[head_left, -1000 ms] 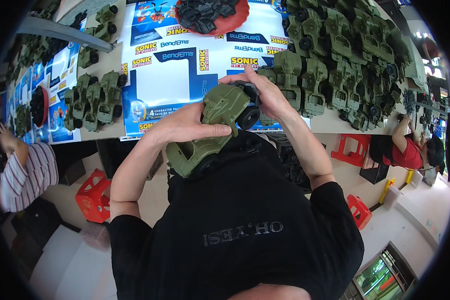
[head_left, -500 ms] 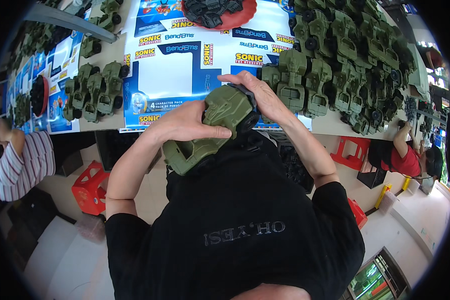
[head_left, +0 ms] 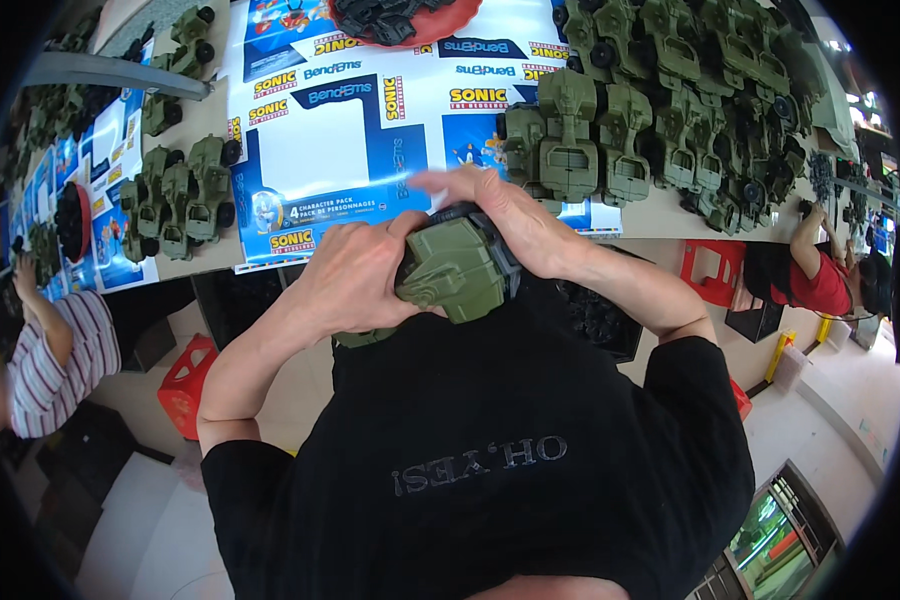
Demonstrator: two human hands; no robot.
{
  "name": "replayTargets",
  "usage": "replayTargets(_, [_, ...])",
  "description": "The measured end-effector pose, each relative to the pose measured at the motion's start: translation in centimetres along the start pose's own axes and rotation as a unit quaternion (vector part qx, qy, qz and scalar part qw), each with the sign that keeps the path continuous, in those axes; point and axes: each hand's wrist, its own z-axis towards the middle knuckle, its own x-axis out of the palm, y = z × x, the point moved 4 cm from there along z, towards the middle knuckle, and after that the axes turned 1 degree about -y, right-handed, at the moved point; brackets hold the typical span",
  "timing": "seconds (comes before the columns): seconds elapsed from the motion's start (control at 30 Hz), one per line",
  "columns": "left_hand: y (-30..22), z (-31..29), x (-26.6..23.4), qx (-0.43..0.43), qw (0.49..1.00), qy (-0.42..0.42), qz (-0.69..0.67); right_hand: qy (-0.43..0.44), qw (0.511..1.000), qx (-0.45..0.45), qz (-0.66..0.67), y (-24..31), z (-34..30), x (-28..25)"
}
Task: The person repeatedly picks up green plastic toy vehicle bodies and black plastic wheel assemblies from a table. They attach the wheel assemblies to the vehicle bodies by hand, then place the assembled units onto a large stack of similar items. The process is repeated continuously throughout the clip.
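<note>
Held in front of my chest, just off the table's near edge, is an olive-green toy vehicle (head_left: 455, 268) with dark parts at its far and right ends. My left hand (head_left: 358, 272) is wrapped round its left side, thumb and fingers closed on the body. Against its right end presses the palm of my right hand (head_left: 515, 222), fingers curving over the far side. Motion smears those right fingertips, and the right thumb is hidden. Part of the vehicle's rear shows below my left wrist.
Many similar green vehicles (head_left: 570, 140) crowd the table's right side; several more (head_left: 178, 195) stand at left. A red bowl (head_left: 410, 38) of dark parts sits at the back on printed sheets (head_left: 310, 150). A metal bar (head_left: 115, 75) crosses upper left. Co-workers sit on both sides.
The toy vehicle has turned in my hands, its end now facing me more. My left hand has shifted its grip toward the far side. My right hand stays at the right end.
</note>
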Motion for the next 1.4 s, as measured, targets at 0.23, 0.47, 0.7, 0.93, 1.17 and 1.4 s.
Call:
replayTargets(0.23, [-1.7,-1.5,1.7,0.100,0.991,-0.043,0.076,-0.051,0.985,-0.165,-0.013,2.1,-3.5,1.4])
replayTargets(0.47, [-1.3,-2.0,2.7,0.088,0.990,-0.005,0.108,-0.090,0.980,-0.175,0.003,0.5,-4.0,3.1])
replayTargets(0.7, [2.3,1.2,1.2,-0.002,0.991,0.069,-0.114,0.023,0.985,0.123,0.116,-1.2,0.8,0.5])
replayTargets(0.93, [5.4,4.4,2.3,-0.127,0.842,-0.202,-0.484,-0.210,0.963,-0.039,-0.166,1.1,-0.8,-4.2])
replayTargets(1.17, [3.0,11.4,1.1,-0.040,0.653,-0.269,-0.706,-0.252,0.895,-0.042,-0.366,0.2,0.6,-3.1])
replayTargets(1.4, [8.1,9.6,-0.3,-0.103,0.816,-0.293,-0.487,-0.442,0.796,-0.069,-0.407,-0.2,8.9,-24.1])
